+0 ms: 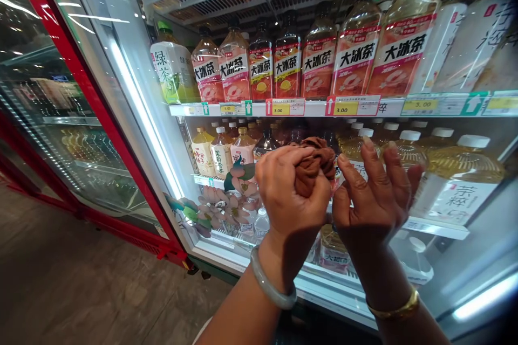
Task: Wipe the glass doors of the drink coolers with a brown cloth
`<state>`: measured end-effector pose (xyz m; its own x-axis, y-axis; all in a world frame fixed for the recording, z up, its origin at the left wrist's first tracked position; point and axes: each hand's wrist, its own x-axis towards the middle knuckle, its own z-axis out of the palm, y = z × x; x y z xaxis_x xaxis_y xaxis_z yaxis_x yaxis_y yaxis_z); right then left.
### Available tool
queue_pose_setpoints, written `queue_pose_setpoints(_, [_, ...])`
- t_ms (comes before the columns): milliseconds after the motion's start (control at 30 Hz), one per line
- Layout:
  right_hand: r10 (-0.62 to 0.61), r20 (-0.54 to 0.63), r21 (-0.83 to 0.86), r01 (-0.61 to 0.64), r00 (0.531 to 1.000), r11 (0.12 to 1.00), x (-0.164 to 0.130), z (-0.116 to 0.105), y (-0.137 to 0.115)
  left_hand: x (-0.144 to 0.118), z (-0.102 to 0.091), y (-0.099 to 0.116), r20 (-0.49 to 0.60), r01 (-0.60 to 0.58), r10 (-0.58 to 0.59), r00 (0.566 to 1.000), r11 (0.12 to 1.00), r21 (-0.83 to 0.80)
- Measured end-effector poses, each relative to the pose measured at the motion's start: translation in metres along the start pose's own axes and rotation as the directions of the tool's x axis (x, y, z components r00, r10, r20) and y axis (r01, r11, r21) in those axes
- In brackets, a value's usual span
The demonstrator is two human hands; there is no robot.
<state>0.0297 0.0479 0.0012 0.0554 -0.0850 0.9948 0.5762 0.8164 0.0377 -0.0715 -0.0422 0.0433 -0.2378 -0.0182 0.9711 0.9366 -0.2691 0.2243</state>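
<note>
Before bottles (大冰茶, tags reading 3.00), left grip curled round brown cloth, right grip spread

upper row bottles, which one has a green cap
The leftmost bottle, white and green, up and left of the left hand; the other caps seen in that row look dark or white.

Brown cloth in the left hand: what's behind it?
Behind the brown cloth, parts of dark bottles show around it and the left hand. Together these cover the rest, so anything else there cannot be seen.
</note>
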Motion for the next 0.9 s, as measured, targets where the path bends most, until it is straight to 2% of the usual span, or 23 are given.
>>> queue_pose_setpoints(100, [0.019,-0.020,-0.007,-0.019,1.000,1.000,0.000,0.002,-0.001,-0.004,0.006,0.005,0.031,-0.031,0.032,0.999,0.999,-0.044])
queue_pose_setpoints(267, [0.025,-0.038,-0.020,-0.026,0.999,0.999,0.000,0.002,0.000,-0.023,0.014,0.015,-0.014,0.030,-0.031,0.999,0.999,-0.034])
queue_pose_setpoints(433, [0.062,-0.052,0.020,-0.061,0.997,0.998,0.000,0.000,-0.001,-0.026,0.020,0.025,-0.003,0.062,-0.063,0.998,0.994,-0.090])
queue_pose_setpoints(500, [0.065,-0.056,0.026,-0.064,0.996,0.998,0.001,-0.001,-0.002,-0.023,0.018,0.023,0.010,0.046,-0.046,0.999,0.994,-0.104])
queue_pose_setpoints(600, [0.061,-0.004,0.040,-0.061,0.998,0.997,0.005,-0.005,-0.002,-0.012,0.009,0.007,0.021,-0.029,0.030,0.999,0.998,-0.048])
queue_pose_setpoints(667, [0.066,0.036,0.048,-0.067,0.997,0.997,0.010,-0.010,0.003,-0.004,0.001,-0.005,-0.018,-0.032,0.033,0.999,0.999,0.016])
queue_pose_setpoints(767, [0.083,-0.010,0.063,-0.082,0.996,0.995,0.018,-0.019,0.022,0.004,-0.004,-0.013,-0.096,0.067,-0.064,0.993,0.997,0.029])
queue_pose_setpoints(833, [0.110,-0.045,0.053,-0.107,0.993,0.993,0.021,-0.023,0.036,0.001,0.000,-0.008,-0.080,0.076,-0.075,0.994,0.997,0.012])
queue_pose_setpoints(900, [0.124,-0.033,0.024,-0.123,0.992,0.992,0.020,-0.023,0.045,-0.006,0.006,0.003,-0.025,0.031,-0.031,0.999,0.999,-0.009])
